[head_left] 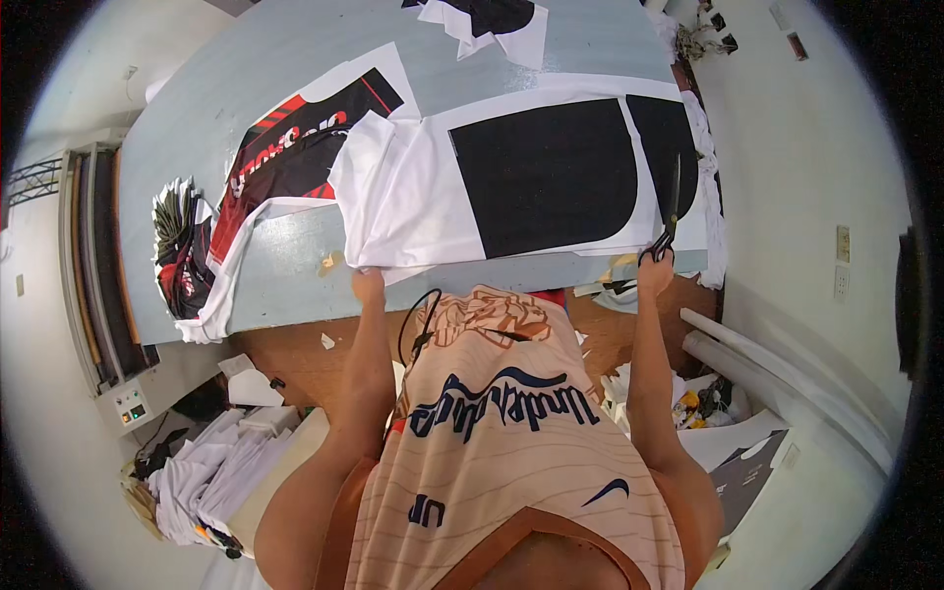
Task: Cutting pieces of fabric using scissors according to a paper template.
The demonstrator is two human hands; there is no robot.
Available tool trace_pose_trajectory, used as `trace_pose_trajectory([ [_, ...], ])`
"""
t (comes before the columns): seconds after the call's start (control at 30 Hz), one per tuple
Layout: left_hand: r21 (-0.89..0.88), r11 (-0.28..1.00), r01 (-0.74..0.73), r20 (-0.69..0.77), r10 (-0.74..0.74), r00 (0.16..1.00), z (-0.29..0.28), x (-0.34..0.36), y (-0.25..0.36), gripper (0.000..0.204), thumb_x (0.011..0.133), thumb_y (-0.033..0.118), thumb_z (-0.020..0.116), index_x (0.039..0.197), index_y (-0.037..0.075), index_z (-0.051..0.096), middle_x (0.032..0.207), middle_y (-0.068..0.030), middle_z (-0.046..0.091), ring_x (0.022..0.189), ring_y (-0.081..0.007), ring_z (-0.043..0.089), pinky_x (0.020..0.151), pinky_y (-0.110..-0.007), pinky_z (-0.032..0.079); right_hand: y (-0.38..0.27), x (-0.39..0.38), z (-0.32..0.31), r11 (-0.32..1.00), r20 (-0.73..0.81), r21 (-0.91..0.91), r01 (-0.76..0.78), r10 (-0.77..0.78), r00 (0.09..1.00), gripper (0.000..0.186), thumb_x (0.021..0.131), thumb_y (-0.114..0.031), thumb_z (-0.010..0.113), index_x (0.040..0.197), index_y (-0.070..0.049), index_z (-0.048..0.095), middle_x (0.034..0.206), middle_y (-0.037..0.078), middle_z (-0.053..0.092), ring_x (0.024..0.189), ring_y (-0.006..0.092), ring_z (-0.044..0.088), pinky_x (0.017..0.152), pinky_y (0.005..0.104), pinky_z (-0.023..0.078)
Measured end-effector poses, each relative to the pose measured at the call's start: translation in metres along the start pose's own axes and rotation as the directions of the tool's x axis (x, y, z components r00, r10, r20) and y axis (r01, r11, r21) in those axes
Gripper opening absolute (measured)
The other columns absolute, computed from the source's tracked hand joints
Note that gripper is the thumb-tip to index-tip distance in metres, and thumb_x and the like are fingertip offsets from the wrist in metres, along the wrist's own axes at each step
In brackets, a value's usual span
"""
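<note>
My right hand grips black-handled scissors at the table's near right, blades pointing away from me over white fabric with black shaped panels. My left hand is closed on the near edge of the bunched white fabric, just left of the large black panel. Beside this bunched part lies printed red, black and white fabric. A folded stack of dark pieces lies at the table's left end.
The blue-grey table holds more black and white pieces at the back. A roller machine stands left, piled white fabric lower left. Long white rolls and scraps lie low right, beside the wall.
</note>
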State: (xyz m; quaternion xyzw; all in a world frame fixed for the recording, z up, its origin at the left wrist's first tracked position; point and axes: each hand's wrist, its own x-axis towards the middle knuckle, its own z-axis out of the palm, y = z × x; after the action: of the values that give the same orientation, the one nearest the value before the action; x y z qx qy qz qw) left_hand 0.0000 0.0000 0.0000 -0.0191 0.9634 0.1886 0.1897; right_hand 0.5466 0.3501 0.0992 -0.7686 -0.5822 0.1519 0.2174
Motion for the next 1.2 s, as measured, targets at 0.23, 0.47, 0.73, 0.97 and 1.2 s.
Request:
trace_pose_trajectory([
  [0.23,-0.750,0.661,0.039,-0.086,-0.156,0.984,-0.039,0.008,0.044,0.044,0.100,0.029,0.070,0.128,-0.002,0.059,0.116,-0.0227,0.069,0.103,-0.0368,0.067,0.089,-0.046,0.055,-0.020,0.007,0.033,0.997,-0.101,0.046,-0.069,0.074,0.992,0.038,0.089,-0.035,0.080,0.107,-0.002,0.074,0.098,0.022,0.076,0.094,0.0456,0.071,0.084,0.0536,0.053],
  [0.47,-0.461,0.887,-0.018,-0.274,-0.123,0.954,-0.071,0.000,0.000,0.038,0.097,0.020,0.074,0.122,-0.004,0.058,0.118,-0.0234,0.067,0.105,-0.0365,0.067,0.091,-0.046,0.053,-0.002,0.005,0.050,0.999,-0.108,0.014,-0.034,0.035,0.993,0.034,0.083,-0.032,0.087,0.098,-0.003,0.076,0.086,0.017,0.077,0.079,0.0407,0.073,0.074,0.0500,0.055],
  [0.73,-0.202,0.979,-0.005,-0.324,-0.062,0.944,-0.072,-0.022,-0.054,0.036,0.092,0.010,0.070,0.124,-0.001,0.056,0.117,-0.0242,0.069,0.103,-0.0386,0.068,0.092,-0.046,0.054,0.023,0.003,0.015,0.999,-0.090,0.042,0.027,-0.023,0.996,0.037,0.087,-0.032,0.086,0.105,-0.001,0.076,0.090,0.018,0.078,0.080,0.0368,0.075,0.074,0.0466,0.056],
  [0.97,-0.128,0.986,0.107,-0.140,-0.124,0.982,-0.068,-0.051,-0.076,0.048,0.087,0.013,0.071,0.131,0.001,0.056,0.126,-0.0313,0.065,0.115,-0.0457,0.066,0.098,-0.052,0.053,0.064,-0.018,-0.023,0.969,-0.187,-0.245,-0.028,-0.019,0.982,0.031,0.089,-0.029,0.081,0.104,-0.003,0.078,0.091,0.019,0.078,0.082,0.0406,0.073,0.076,0.0477,0.055],
  [1.2,0.197,0.706,-0.680,-0.093,0.704,0.704,-0.069,-0.082,-0.035,0.062,0.093,0.027,0.077,0.146,0.003,0.054,0.151,-0.0316,0.049,0.141,-0.0480,0.046,0.113,-0.059,0.041,0.080,-0.136,-0.056,0.990,0.227,0.137,0.044,-0.074,0.971,0.025,0.095,-0.022,0.078,0.095,0.003,0.072,0.073,0.011,0.069,0.068,0.0207,0.063,0.066,0.0409,0.050],
])
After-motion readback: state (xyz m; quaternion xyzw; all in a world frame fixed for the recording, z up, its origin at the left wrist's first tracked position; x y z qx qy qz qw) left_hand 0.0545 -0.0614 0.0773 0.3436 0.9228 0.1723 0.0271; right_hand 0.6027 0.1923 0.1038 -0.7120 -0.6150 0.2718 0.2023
